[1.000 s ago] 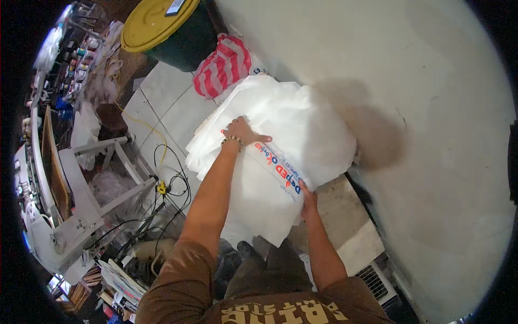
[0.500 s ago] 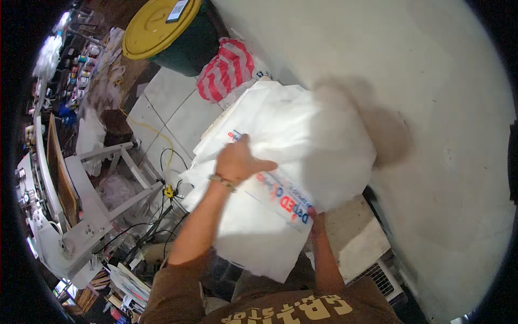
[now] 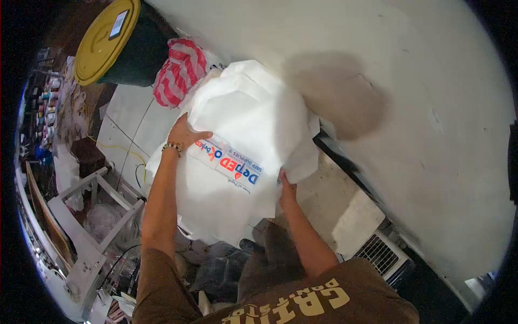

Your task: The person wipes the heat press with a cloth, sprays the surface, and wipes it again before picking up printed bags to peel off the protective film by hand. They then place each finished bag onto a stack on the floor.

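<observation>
The white sheets [image 3: 243, 108] are in both hands, in front of the person; they hide most of what lies beneath them. The left hand [image 3: 187, 135] is spread at their left edge, thumb out over the top; I cannot tell whether its fingers close on anything. The right hand [image 3: 287, 186] grasps their right edge, thumb uppermost. Blue and red print reading "DepED" runs between the hands.

Beyond the sheets' far left edge, a bulging striped bag [image 3: 181, 70] sits on the tiled floor [image 3: 127, 116]; its contents do not show. Just beside it is the green bin [image 3: 143, 54], covered by a yellow lid [image 3: 94, 46], so its inside is hidden. A phone [image 3: 118, 25] lies near the lid's right edge. Crumpled clear plastic [image 3: 102, 218] shows within the grey frame [image 3: 75, 237]. The sheets overlap, in view, the far end of a pale box [image 3: 329, 200].
</observation>
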Action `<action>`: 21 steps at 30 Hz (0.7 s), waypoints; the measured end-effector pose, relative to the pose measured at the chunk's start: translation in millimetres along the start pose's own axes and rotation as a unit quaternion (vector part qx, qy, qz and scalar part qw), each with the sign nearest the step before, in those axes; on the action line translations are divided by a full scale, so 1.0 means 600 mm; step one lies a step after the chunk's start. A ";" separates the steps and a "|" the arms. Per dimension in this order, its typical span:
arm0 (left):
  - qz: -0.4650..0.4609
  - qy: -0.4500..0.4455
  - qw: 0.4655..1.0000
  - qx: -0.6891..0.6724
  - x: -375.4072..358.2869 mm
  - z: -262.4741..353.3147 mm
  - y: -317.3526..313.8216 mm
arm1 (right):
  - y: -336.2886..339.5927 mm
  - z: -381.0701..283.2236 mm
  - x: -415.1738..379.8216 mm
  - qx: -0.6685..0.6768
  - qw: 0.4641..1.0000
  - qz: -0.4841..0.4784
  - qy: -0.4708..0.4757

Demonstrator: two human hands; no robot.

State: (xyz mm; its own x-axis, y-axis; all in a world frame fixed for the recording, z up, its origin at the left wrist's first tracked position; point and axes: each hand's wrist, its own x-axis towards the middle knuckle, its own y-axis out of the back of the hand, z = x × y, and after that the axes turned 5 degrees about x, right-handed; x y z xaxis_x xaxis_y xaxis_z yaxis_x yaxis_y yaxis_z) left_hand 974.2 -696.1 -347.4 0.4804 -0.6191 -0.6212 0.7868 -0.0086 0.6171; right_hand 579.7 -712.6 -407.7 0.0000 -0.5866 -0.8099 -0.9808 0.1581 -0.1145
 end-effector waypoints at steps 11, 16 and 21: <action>-0.004 0.035 0.988 0.149 0.040 -0.011 -0.033 | 0.021 0.002 -0.006 -0.445 0.782 0.302 0.314; 0.014 0.016 0.992 0.124 0.010 0.005 -0.017 | -0.030 0.007 -0.011 0.013 1.000 -0.012 -0.023; -0.050 0.019 0.996 0.065 0.032 -0.020 -0.017 | -0.027 -0.013 0.004 0.014 0.980 -0.167 -0.109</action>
State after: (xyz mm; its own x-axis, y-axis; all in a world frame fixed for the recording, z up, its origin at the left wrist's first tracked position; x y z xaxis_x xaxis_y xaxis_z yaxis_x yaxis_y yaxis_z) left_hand 980.3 -698.6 -371.5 0.4190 -0.5798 -0.6987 0.7755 -0.1717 0.6075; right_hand 594.1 -722.5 -403.4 0.3642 -0.4268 -0.8278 -0.9135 0.0092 -0.4067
